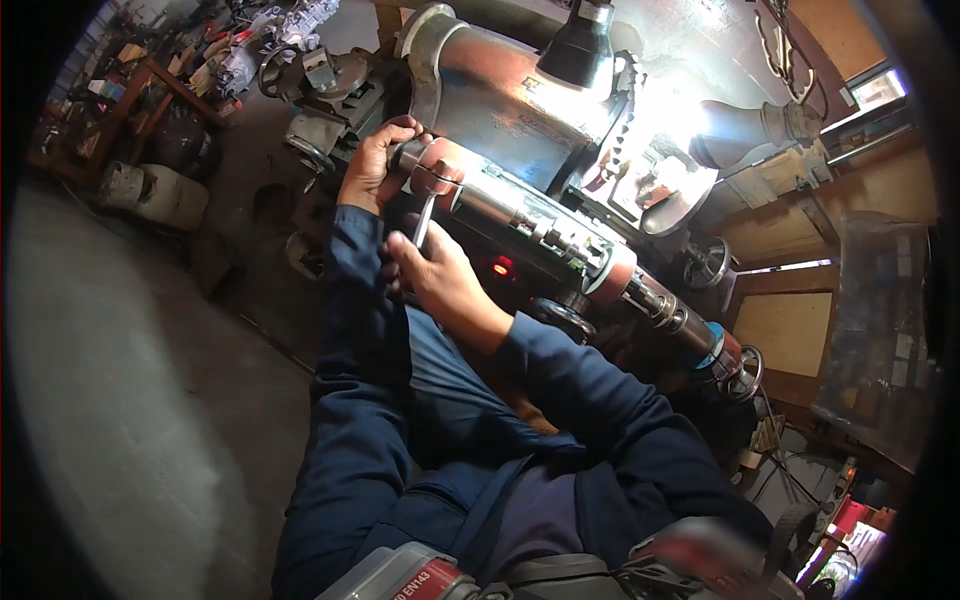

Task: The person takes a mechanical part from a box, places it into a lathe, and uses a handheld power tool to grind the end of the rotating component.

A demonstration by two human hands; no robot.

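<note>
Left hand (372, 168): beside the collar, fingers curled; whether clasping, cannot tell. Spanner (425, 217): tip at the collar, best held square. Red-brown collar (438, 153): machine's left end. Right hand (437, 273): wrapped round the spanner.

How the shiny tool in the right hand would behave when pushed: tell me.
The shiny tool is probably stiff, as its metallic-looking shaft appears straight above the right hand. It may feel dense for its slim shape, judging by that sheen. Its far end could slip sideways at the red fitting, whose surface looks rounded.
</note>
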